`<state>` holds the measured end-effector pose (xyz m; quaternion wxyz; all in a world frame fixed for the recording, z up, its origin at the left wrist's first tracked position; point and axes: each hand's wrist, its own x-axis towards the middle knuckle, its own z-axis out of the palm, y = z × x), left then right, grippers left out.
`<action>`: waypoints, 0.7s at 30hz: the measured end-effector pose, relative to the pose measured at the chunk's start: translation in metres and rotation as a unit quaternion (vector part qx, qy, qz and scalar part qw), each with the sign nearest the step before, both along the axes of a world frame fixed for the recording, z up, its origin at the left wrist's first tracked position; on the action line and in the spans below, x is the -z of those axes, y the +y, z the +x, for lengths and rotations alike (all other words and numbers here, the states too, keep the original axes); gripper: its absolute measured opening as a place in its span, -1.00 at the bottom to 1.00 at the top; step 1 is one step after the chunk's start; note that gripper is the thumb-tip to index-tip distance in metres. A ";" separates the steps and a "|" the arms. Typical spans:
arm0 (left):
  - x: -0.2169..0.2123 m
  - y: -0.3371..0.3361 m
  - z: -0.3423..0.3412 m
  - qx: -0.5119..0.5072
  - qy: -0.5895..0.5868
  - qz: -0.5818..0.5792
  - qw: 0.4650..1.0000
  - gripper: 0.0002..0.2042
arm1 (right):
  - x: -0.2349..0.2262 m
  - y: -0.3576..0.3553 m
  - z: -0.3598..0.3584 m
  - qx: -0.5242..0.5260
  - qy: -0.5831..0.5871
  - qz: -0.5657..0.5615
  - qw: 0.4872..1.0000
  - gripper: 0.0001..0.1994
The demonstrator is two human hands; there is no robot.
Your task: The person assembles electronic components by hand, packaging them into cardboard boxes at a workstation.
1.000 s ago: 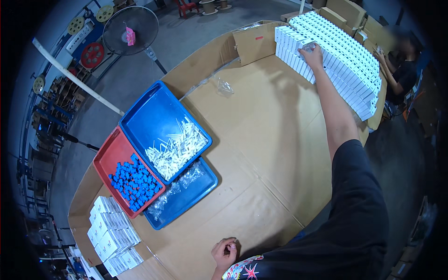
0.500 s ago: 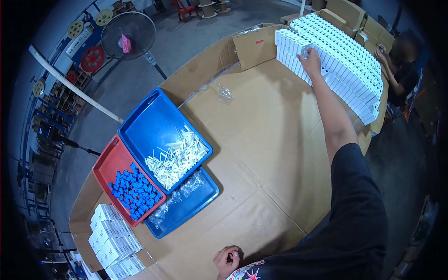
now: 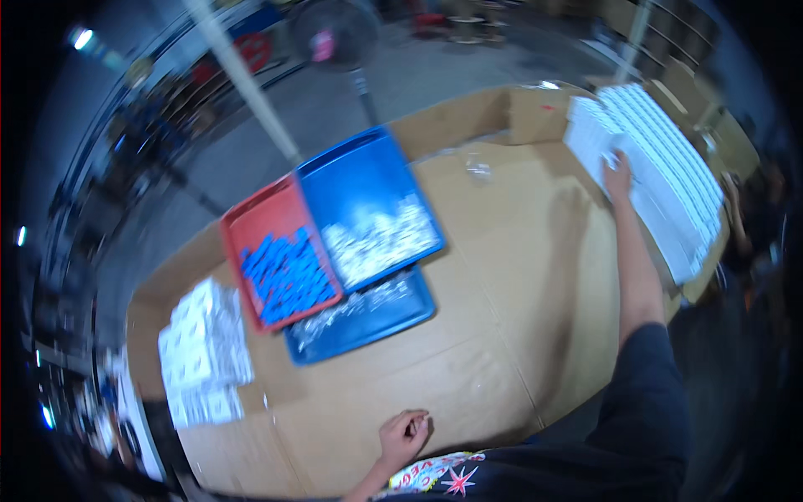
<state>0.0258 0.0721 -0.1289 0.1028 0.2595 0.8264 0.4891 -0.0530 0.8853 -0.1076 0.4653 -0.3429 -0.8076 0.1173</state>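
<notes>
My right hand (image 3: 617, 176) reaches out at the far right, against the near face of a long stack of white boxes (image 3: 669, 205). Its fingers are pinched around something small and whitish, too blurred to name. Close to the table's near edge, my left hand (image 3: 404, 437) hovers with its fingers curled in toward the thumb, and nothing shows in them. Left of centre, a blue tray (image 3: 355, 188) holds many small white pieces (image 3: 385, 238). The red tray (image 3: 259, 205) beside it holds small blue pieces (image 3: 288, 276).
A lower blue tray (image 3: 368, 326) with clear plastic bags sits partly under the other trays. White flat boxes (image 3: 205, 351) are piled at the left. A clear bag (image 3: 478, 168) lies on the cardboard tabletop (image 3: 502, 251). Beyond the stack sits another person (image 3: 753, 205).
My view has turned left, so the trays and boxes appear shifted right, with blur. My right hand remains at the white stack, a little nearer along its face. My left hand stays curled.
</notes>
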 end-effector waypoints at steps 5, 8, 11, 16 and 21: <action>-0.004 -0.004 0.000 -0.006 -0.008 0.020 1.000 -0.85 | 0.026 -0.116 0.069 -0.097 -0.046 -0.089 0.990 -0.57; 0.000 -0.015 0.005 -0.002 -0.009 0.039 0.999 -0.84 | 0.019 -0.247 0.100 -0.140 -0.075 -0.088 0.983 -0.67; -0.002 -0.018 0.009 -0.005 -0.022 0.059 0.998 -0.83 | 0.026 -0.339 0.130 -0.186 -0.087 -0.126 0.971 -0.67; 0.006 -0.025 0.012 -0.004 -0.082 0.125 0.989 -0.80 | 0.029 -0.480 0.158 -0.255 -0.077 -0.144 0.953 -0.75; -0.008 -0.052 0.009 -0.033 -0.088 0.160 0.983 -0.76 | -0.017 -0.599 0.146 -0.418 -0.108 -0.153 0.889 -0.79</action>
